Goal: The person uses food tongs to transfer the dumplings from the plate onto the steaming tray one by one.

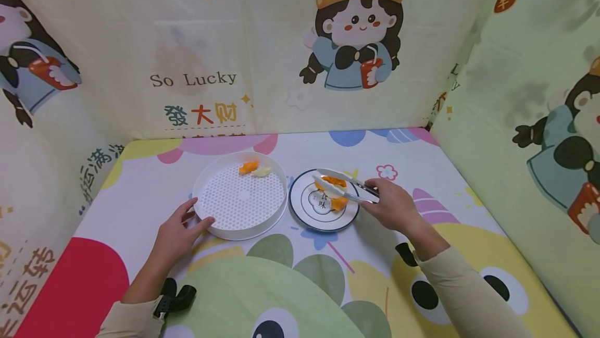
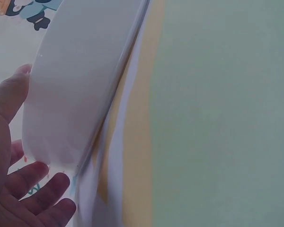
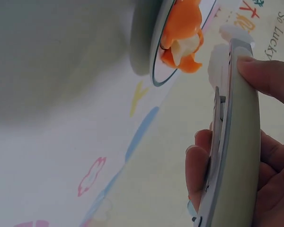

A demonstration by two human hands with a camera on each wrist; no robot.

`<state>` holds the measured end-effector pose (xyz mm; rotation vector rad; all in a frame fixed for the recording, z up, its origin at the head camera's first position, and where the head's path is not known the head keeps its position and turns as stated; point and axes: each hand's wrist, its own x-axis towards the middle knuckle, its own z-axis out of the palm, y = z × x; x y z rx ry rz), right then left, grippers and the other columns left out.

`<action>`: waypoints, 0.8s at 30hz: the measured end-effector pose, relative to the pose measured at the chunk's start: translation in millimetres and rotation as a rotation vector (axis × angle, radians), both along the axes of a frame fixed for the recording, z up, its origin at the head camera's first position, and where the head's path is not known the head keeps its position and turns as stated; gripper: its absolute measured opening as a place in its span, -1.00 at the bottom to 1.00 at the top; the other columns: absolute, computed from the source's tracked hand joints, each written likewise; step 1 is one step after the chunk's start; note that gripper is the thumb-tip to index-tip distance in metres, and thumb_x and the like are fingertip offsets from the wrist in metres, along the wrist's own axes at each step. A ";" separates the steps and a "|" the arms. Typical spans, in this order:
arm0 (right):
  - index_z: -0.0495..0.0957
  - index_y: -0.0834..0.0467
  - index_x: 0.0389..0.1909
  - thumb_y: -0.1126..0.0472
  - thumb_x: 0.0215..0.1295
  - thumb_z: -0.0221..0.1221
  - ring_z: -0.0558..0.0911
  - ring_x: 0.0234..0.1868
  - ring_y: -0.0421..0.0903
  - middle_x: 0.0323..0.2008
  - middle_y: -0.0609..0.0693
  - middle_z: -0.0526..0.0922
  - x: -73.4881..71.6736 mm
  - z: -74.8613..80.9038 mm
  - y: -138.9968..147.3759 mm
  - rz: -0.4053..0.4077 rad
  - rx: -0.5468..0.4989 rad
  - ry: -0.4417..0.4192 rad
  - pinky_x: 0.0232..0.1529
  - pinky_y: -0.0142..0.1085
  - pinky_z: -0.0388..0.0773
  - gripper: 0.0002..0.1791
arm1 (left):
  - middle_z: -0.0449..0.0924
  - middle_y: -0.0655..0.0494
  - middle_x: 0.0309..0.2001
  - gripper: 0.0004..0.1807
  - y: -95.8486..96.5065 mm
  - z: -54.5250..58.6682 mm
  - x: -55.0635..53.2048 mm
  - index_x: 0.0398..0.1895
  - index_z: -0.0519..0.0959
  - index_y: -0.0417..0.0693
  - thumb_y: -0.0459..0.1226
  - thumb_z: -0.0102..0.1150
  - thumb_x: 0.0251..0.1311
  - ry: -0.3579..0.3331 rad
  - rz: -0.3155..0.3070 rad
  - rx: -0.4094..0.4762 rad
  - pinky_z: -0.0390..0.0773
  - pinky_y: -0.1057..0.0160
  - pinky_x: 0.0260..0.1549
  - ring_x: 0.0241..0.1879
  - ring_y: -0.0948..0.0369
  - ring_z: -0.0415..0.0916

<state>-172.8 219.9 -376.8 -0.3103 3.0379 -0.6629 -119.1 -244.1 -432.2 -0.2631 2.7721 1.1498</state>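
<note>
A round white perforated steamer tray (image 1: 229, 197) stands on the left, with an orange piece (image 1: 249, 166) and a pale cream piece (image 1: 261, 172) at its far side. My left hand (image 1: 180, 231) holds its near-left edge, thumb and fingers at the wall (image 2: 80, 80). In my right hand (image 1: 391, 205) is a pair of tongs (image 1: 358, 197), gripped by the handles (image 3: 241, 142). Their tips reach over a white plate (image 1: 307, 215) with a dark rim. Orange pieces (image 1: 338, 203) and a pale piece lie on the plate; the tongs partly cover them.
A patterned cloth (image 1: 290, 301) covers the table. Printed fabric walls (image 1: 272, 57) enclose the back and both sides. The tray and plate stand close side by side.
</note>
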 end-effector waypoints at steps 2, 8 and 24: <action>0.51 0.30 0.20 0.13 0.24 0.34 0.51 -0.14 0.12 0.02 0.23 0.60 0.6 -0.2 1.5 -0.002 0.005 0.000 -0.14 0.03 0.56 -0.44 | 0.20 -0.45 0.40 0.06 -0.1 -0.5 0.2 0.58 0.00 -0.19 0.23 0.19 0.25 0.001 0.001 -0.001 0.28 -0.30 0.26 0.35 -0.36 0.18; 0.51 0.30 0.21 0.13 0.25 0.34 0.52 -0.13 0.12 0.03 0.24 0.59 1.3 -0.2 3.4 -0.001 0.025 0.001 -0.13 0.05 0.59 -0.45 | 0.21 -0.45 0.40 0.06 0.3 -0.6 1.2 0.58 -0.01 -0.20 0.23 0.18 0.26 0.010 -0.002 0.000 0.29 -0.29 0.26 0.35 -0.36 0.19; 0.46 0.32 0.25 0.12 0.20 0.37 0.53 -0.02 0.16 0.11 0.27 0.55 3.9 2.6 -4.2 0.009 0.133 -0.004 -0.06 0.09 0.62 -0.36 | 0.22 -0.45 0.39 0.03 1.9 1.2 3.2 0.58 0.00 -0.21 0.19 0.20 0.28 0.020 -0.002 0.010 0.29 -0.28 0.27 0.35 -0.35 0.20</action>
